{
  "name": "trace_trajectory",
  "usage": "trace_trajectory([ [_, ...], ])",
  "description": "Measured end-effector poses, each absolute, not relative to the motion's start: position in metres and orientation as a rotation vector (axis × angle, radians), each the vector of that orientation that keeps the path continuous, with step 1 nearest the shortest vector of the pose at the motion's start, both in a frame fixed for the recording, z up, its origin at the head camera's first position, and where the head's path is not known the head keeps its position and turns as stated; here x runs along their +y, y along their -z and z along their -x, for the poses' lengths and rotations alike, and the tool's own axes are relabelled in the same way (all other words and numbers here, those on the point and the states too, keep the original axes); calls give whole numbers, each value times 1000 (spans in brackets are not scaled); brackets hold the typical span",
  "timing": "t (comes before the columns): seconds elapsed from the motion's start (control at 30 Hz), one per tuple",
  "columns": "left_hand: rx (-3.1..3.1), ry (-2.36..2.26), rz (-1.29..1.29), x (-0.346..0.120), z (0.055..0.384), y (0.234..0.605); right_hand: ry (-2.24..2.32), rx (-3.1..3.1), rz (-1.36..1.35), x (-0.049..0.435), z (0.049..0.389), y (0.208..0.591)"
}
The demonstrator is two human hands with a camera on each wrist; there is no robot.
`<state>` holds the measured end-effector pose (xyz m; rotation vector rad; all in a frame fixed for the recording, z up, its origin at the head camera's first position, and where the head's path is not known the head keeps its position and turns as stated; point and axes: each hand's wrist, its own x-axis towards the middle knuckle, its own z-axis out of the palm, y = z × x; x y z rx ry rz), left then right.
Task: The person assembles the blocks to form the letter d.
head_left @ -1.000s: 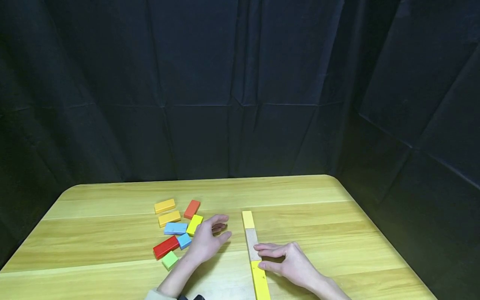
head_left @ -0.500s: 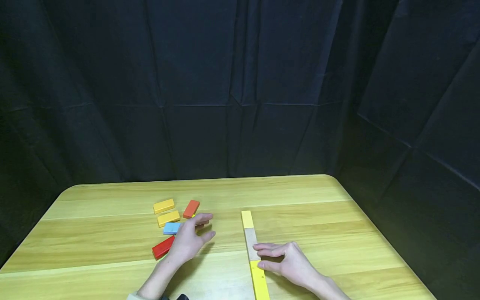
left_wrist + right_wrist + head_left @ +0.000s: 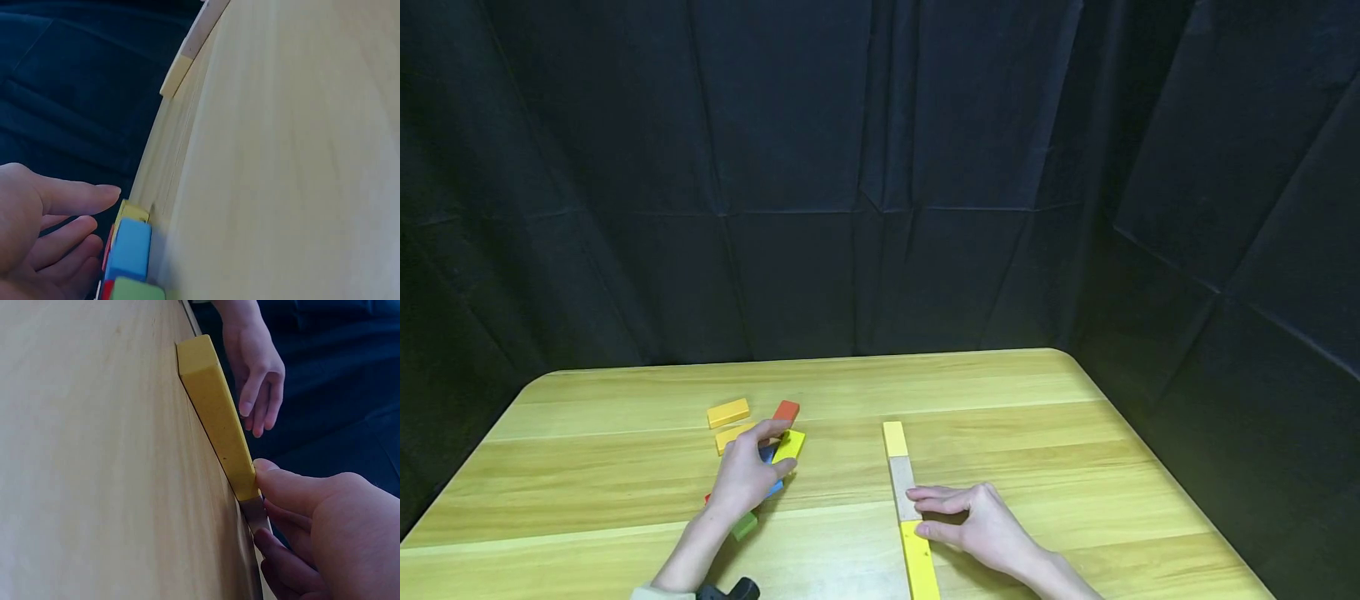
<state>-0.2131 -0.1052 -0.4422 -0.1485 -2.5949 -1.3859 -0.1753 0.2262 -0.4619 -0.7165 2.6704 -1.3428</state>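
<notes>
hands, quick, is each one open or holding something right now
Left hand: open around the loose yellow block, not gripping it.
Right hand: open, touching the lined-up yellow block and grey block.

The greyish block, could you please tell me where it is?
In the head view, the greyish block lies just right of centre, between the pale yellow block and the long yellow block, beside the right hand.
</notes>
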Motion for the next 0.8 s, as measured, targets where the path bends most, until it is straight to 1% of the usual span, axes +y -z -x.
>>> trace_trajectory([
  [0.33, -2646, 1351, 101, -114, 219, 445, 1346, 2661, 704, 226, 174, 461],
  [0.8, -2688, 1330, 139, -112, 218, 448, 1362, 2635, 704, 227, 174, 461],
])
